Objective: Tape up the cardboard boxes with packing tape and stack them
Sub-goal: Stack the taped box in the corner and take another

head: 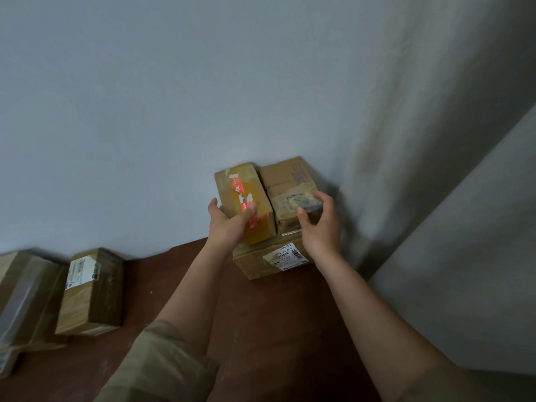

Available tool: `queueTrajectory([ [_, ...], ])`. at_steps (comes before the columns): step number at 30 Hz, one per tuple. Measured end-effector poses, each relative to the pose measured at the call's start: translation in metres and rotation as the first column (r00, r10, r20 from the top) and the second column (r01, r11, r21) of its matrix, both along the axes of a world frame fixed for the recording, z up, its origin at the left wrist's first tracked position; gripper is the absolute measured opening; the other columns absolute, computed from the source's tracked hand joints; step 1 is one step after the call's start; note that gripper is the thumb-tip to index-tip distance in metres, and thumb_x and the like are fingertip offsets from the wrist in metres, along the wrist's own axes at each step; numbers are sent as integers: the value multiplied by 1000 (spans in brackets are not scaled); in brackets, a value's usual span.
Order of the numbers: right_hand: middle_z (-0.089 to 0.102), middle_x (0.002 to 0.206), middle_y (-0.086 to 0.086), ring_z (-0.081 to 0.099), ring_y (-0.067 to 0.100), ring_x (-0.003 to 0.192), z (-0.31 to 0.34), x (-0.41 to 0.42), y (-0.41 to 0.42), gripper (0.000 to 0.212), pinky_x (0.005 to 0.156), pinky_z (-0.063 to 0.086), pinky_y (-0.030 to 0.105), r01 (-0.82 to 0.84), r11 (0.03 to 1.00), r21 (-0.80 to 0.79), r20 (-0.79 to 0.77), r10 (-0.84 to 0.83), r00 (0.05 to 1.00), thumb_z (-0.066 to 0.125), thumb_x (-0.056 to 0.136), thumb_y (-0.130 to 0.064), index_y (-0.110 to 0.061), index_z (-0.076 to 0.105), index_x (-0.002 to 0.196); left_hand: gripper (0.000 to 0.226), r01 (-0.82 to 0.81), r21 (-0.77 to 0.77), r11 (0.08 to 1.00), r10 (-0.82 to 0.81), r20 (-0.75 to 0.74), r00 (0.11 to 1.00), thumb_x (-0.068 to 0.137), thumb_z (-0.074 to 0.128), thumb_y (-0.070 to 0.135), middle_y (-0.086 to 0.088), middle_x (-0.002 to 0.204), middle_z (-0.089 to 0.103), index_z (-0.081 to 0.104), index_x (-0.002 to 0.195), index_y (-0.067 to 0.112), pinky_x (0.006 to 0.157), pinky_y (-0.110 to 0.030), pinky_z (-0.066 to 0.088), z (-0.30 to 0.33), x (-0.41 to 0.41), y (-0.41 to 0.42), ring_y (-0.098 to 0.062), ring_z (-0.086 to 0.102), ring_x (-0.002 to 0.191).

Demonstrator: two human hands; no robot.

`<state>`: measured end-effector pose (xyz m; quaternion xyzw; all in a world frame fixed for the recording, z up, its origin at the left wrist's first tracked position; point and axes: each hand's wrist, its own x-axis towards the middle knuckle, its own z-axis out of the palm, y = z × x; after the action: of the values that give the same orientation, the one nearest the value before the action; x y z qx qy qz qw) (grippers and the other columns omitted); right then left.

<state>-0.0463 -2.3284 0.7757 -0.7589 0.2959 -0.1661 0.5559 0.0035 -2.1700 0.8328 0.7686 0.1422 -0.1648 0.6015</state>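
Two small cardboard boxes sit side by side on a wider box [261,262] with a white label, against the wall. My left hand [229,221] grips the near end of the left box [243,192], which carries yellow tape and red-and-white stickers; the thumb lies on its top. My right hand [319,224] holds the near right corner of the right box [287,184], a worn brown one with taped flaps, fingers curled over its top and side. No tape roll is in view.
The stack stands on a dark red-brown floor [275,329] in a corner between a pale wall and a grey curtain [420,140]. At the left lie a labelled taped box [90,291] and further boxes [26,300] at the frame edge.
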Motion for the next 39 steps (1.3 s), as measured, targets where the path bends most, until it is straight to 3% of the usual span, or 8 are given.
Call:
queueTrajectory([
  [6, 40, 146, 10, 33, 29, 133, 12, -6, 17, 51, 102, 37, 40, 182, 973, -145, 38, -178, 983, 63, 94, -21, -29, 46, 142, 97, -3, 143, 990, 7, -22, 1000, 84, 71, 51, -14, 158, 23, 10, 155, 27, 111, -51, 39, 0, -8, 15, -36, 39, 138],
  [12, 48, 131, 8, 38, 21, 121, 35, -17, 44, 39, 91, 29, 18, 251, 935, -252, 248, -189, 950, 60, 84, 2, -16, 60, 119, 73, -23, 170, 985, 29, -34, 999, 91, 68, 40, -14, 153, 31, 27, 149, 22, 105, -45, 45, 1, -16, 39, -34, 50, 128],
  [15, 50, 127, 5, 37, 17, 121, 45, -23, 62, 38, 93, 28, 16, 212, 947, -242, 298, -135, 945, 57, 83, 7, -16, 62, 112, 55, -10, 78, 997, 14, -46, 999, 94, 65, 27, -8, 121, 55, 40, 140, 14, 81, -34, 56, 9, -24, 54, -22, 66, 94],
  [17, 50, 127, 4, 37, 19, 123, 51, -26, 77, 35, 93, 19, 5, 198, 949, -246, 278, -127, 952, 57, 84, 8, -15, 62, 110, 41, 13, 45, 999, -11, -46, 999, 97, 61, 23, -2, 102, 58, 47, 133, 11, 70, -26, 54, 15, -32, 67, -21, 67, 91],
  [20, 49, 123, 3, 35, 15, 117, 54, -31, 109, 33, 88, 10, -9, 143, 958, -247, 276, -72, 958, 57, 84, 9, -13, 63, 107, 24, 54, 38, 998, -52, -57, 997, 100, 57, 22, -6, 112, 61, 57, 121, 11, 74, -29, 58, 18, -45, 98, -22, 70, 90],
  [27, 45, 114, -2, 39, 15, 113, 53, -52, 231, 32, 91, 27, 8, 0, 968, -249, 217, 56, 975, 52, 87, 9, -19, 63, 99, 15, 56, 4, 998, -56, -84, 995, 102, 54, 21, -5, 99, 67, 62, 112, 12, 82, -35, 57, 11, -80, 227, -21, 69, 83],
  [32, 46, 112, -1, 41, 19, 111, 48, -72, 352, 37, 100, 42, 35, -139, 970, -197, 221, 182, 958, 49, 85, 9, -23, 63, 95, 13, -87, 67, 994, 92, -85, 992, 102, 53, 19, -6, 97, 67, 62, 108, 12, 74, -31, 56, 10, -105, 355, -22, 68, 85],
  [39, 45, 114, -1, 39, 15, 112, 35, -95, 432, 35, 102, 43, 37, -293, 946, -136, 91, 306, 948, 49, 88, 5, -27, 63, 94, 17, -262, 92, 961, 271, -99, 957, 101, 53, 19, -7, 105, 69, 63, 113, 13, 76, -31, 56, 0, -124, 444, -21, 69, 90],
])
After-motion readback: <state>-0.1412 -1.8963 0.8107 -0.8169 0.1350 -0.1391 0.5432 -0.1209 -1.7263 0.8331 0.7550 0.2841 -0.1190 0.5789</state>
